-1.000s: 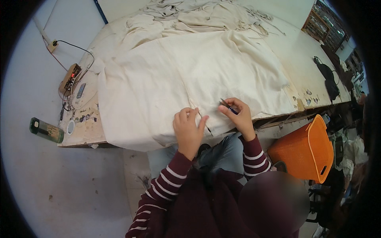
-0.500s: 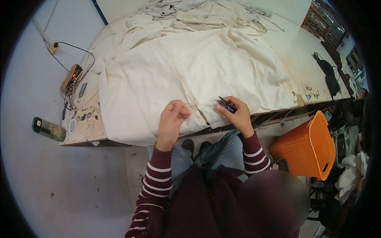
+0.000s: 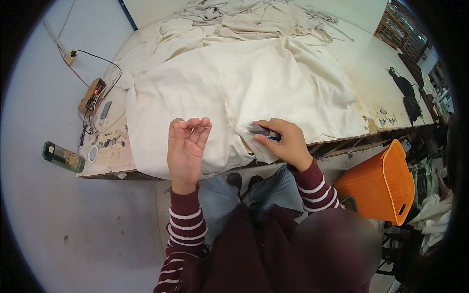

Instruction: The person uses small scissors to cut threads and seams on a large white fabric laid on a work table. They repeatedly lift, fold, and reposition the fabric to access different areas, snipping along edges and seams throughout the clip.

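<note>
Two hands work at the near hem of the cream cloth: my left hand is raised, fingers pinching a thin thread; my right hand grips small snips, pressing the hem flat. An orange basket sits right of the cloth.

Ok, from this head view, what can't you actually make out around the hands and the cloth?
- Small dark and blue tool in the right hand: fingers cover most of it, its kind is unclear.
- Left hand: raised palm-up; something thread-like at the fingertips is too thin to confirm.
- Cream cloth: hides the table beneath it.
- Orange basket: contents out of sight.
</note>
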`<state>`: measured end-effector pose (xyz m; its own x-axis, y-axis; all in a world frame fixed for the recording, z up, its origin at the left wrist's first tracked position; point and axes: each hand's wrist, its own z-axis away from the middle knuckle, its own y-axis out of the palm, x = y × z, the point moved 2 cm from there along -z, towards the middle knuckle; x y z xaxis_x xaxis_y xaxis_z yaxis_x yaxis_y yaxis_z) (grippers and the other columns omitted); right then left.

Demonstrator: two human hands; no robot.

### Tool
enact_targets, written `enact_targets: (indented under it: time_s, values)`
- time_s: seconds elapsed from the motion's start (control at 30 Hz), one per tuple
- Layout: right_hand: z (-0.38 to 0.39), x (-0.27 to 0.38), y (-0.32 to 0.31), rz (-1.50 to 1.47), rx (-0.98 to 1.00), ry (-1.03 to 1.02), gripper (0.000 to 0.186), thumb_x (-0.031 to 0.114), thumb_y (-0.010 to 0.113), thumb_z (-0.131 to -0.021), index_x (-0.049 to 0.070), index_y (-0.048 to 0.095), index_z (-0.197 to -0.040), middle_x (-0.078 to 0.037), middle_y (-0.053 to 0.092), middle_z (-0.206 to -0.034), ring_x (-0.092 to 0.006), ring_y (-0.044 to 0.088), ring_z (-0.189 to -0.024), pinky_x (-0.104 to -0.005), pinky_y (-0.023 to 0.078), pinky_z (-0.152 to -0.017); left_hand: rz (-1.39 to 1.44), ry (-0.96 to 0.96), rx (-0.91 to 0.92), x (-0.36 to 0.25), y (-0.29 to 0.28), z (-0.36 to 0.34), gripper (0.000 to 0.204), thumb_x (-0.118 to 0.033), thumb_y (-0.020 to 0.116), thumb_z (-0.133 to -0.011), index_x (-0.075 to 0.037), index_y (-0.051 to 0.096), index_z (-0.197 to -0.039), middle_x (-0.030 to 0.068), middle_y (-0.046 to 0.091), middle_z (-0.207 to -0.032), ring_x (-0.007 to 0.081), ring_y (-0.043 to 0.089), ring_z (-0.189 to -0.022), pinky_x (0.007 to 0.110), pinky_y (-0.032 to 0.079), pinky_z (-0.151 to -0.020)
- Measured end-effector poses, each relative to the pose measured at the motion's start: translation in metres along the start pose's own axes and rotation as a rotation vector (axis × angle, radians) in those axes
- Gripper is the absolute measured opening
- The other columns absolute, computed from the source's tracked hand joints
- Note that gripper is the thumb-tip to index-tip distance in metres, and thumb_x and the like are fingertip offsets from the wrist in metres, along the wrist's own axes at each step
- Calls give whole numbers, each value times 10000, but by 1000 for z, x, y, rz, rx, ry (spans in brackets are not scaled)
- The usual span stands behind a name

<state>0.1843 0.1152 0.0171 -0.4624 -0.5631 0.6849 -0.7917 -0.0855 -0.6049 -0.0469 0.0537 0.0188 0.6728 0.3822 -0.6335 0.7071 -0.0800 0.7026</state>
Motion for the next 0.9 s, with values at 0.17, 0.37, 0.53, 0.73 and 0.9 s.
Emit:
enact_targets:
  time_s: [0.17,0.37,0.53,0.73,0.9]
  values:
    - [-22,31,-3,189,56,-99,232,298,731,-784,120,697,-929,-69,674,-735,-248,640,-625,-321,488,-582,-21,-5,2,0,13,3,182,-251,403,-1038,-90,477,-992,103,604,-1050,277,587,-1120,423,455,-1036]
    - [-33,22,-2,279,111,-97,208,315,698,-787,127,670,-871,-80,666,-666,-269,658,-644,-357,483,-565,-34,30,-40,1,6,1,154,-224,432,-1027,-85,492,-1054,110,606,-1087,255,578,-1123,414,431,-1051]
    - [-16,-4,-10,-212,33,111,238,243,754,-769,88,673,-931,-90,655,-679,-181,614,-591,-277,461,-565,-1373,586,-423,2,4,11,260,-167,562,-948,-48,535,-1178,126,598,-1158,276,521,-1171,441,365,-1057]
    - [36,-16,9,-86,-97,39,294,191,789,-741,77,656,-977,-47,626,-910,-170,630,-732,-273,493,-629,-1525,433,230,72,13,42,304,-156,607,-873,-97,627,-1171,113,574,-1232,329,484,-1210,459,355,-1021]
    - [69,-29,36,238,-195,-2,448,91,784,-613,175,662,-1036,-14,595,-1023,-229,646,-720,-324,507,-609,-1726,417,294,98,5,42,338,-214,591,-891,-130,621,-1218,63,562,-1295,313,490,-1218,464,358,-1008]
